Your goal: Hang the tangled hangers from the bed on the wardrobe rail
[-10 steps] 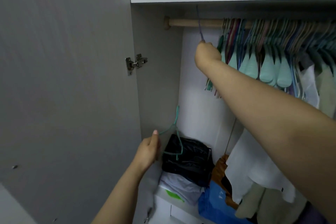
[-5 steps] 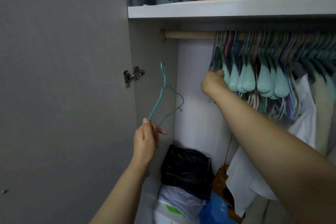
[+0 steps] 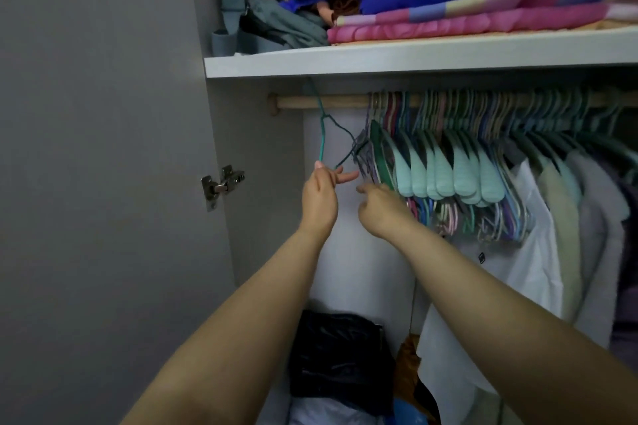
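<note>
Your left hand (image 3: 319,198) has risen from beside the door hinge, carrying the teal wire hanger (image 3: 322,134) up so its hook now crosses the wooden wardrobe rail (image 3: 340,102); you pinch its lower end, forefinger sticking out. Your right hand (image 3: 381,209) has dropped a little, fingers loosely curled against the packed hangers (image 3: 445,169); whether it grips one, I cannot tell; folded blankets (image 3: 466,21) lie on the shelf (image 3: 379,62) above.

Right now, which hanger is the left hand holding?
The thin teal wire hanger, pinched by the left hand. It stands alone at the bare left end of the wooden rail, apart from the packed hangers further right.
</note>
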Tool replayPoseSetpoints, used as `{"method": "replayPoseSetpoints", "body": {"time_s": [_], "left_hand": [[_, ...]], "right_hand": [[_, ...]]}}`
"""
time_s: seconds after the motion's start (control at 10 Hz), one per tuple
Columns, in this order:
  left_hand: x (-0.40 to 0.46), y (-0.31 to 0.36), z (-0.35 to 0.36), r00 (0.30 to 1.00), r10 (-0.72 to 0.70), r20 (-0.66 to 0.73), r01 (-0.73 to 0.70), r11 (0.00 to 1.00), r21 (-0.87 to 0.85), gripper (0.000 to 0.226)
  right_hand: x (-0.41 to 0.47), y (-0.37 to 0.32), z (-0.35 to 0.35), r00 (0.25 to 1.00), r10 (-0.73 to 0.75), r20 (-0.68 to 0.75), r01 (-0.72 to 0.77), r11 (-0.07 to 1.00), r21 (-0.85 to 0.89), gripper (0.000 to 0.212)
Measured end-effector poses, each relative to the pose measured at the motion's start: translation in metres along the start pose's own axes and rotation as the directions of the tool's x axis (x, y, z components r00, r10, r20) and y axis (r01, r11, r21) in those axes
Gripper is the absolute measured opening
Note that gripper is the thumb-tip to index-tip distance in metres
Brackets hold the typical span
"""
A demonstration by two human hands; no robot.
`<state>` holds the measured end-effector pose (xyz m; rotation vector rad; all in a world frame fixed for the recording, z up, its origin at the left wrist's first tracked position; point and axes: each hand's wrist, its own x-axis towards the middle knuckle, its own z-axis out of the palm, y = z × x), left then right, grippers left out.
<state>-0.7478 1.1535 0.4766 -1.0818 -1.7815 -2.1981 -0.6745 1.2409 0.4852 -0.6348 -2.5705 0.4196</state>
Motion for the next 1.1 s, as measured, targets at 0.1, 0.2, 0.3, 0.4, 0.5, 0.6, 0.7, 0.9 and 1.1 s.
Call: {"method": "replayPoseSetpoints", "body": {"time_s": [0.1, 0.2, 0.3, 0.4, 0.5, 0.6, 0.7, 0.9, 1.1], "left_hand": [[0.017, -0.006, 0.0, 0.998, -0.031, 0.059, 0.023, 0.991, 0.131, 0.062], [0.026, -0.012, -0.001, 0.985, -0.054, 0.162, 0.01, 0.965, 0.261, 0.062], [0.031, -0.017, 0.004, 0.974, -0.065, 0.216, -0.015, 0.937, 0.349, 0.061], [0.023, -0.018, 0.01, 0.946, -0.081, 0.312, -0.079, 0.879, 0.47, 0.051], [0.017, -0.012, 0.012, 0.924, -0.091, 0.371, -0.114, 0.861, 0.496, 0.048], [0.015, -0.004, 0.009, 0.924, -0.098, 0.371, -0.095, 0.878, 0.469, 0.048], [0.006, -0.015, 0.008, 0.943, -0.093, 0.319, -0.072, 0.879, 0.47, 0.043], [-0.027, -0.046, 0.007, 0.989, 0.029, 0.143, -0.089, 0.894, 0.44, 0.027], [-0.042, -0.052, 0.003, 0.996, -0.033, 0.078, -0.005, 0.894, 0.448, 0.031]], "right_hand": [[0.0, 0.004, -0.005, 0.999, -0.011, 0.031, 0.01, 1.0, 0.023, 0.049], [-0.001, 0.007, -0.01, 0.999, -0.019, 0.045, 0.017, 0.999, 0.044, 0.045], [-0.002, 0.008, -0.011, 0.998, -0.047, 0.028, 0.045, 0.995, 0.084, 0.039], [-0.006, 0.009, -0.013, 0.999, -0.047, 0.019, 0.044, 0.993, 0.113, 0.034], [-0.011, 0.011, -0.015, 1.0, -0.013, -0.015, 0.015, 0.986, 0.168, 0.029], [-0.018, 0.013, -0.017, 0.997, 0.014, -0.074, 0.004, 0.971, 0.24, 0.028], [-0.024, 0.015, -0.016, 0.997, 0.01, -0.082, 0.012, 0.966, 0.257, 0.028], [-0.043, 0.013, -0.03, 0.996, -0.052, -0.076, 0.076, 0.925, 0.371, 0.023], [-0.113, -0.005, -0.166, 0.871, -0.238, -0.429, 0.46, 0.699, 0.548, 0.022]]}}
